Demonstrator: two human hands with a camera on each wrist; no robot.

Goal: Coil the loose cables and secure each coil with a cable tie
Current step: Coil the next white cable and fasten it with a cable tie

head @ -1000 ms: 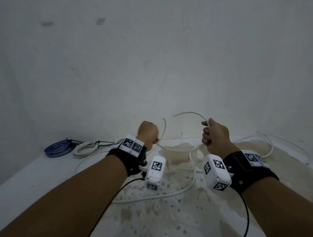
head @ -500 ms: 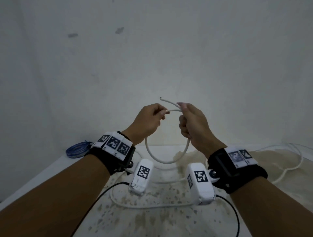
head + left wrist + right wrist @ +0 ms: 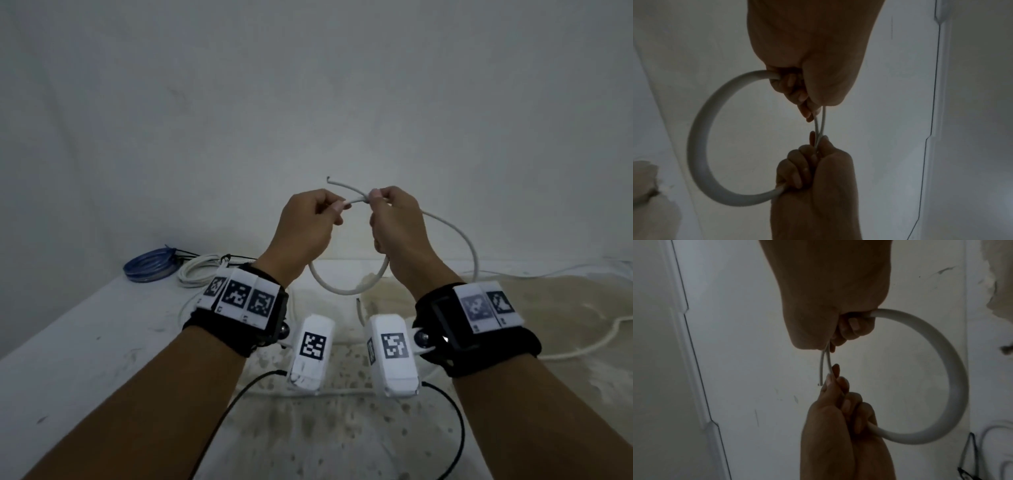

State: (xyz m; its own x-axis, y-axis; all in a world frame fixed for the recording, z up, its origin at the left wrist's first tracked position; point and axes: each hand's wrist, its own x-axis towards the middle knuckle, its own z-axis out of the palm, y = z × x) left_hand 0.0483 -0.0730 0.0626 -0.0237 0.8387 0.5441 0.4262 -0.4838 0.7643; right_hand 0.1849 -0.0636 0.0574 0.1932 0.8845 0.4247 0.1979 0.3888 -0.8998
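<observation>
Both hands, left hand [image 3: 305, 226] and right hand [image 3: 397, 222], pinched white cable [image 3: 346, 289] where first loop crossed; cable likely light, springy; hold crossing firmly.

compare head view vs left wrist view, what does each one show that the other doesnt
Only the head view shows the blue coil and white coil already tied on the table, plus loose cable trailing right. Only the left wrist view shows the curled fingers from below and two strands running side by side between the hands. Both show the left hand and right hand gripping the white cable in a loop.
</observation>
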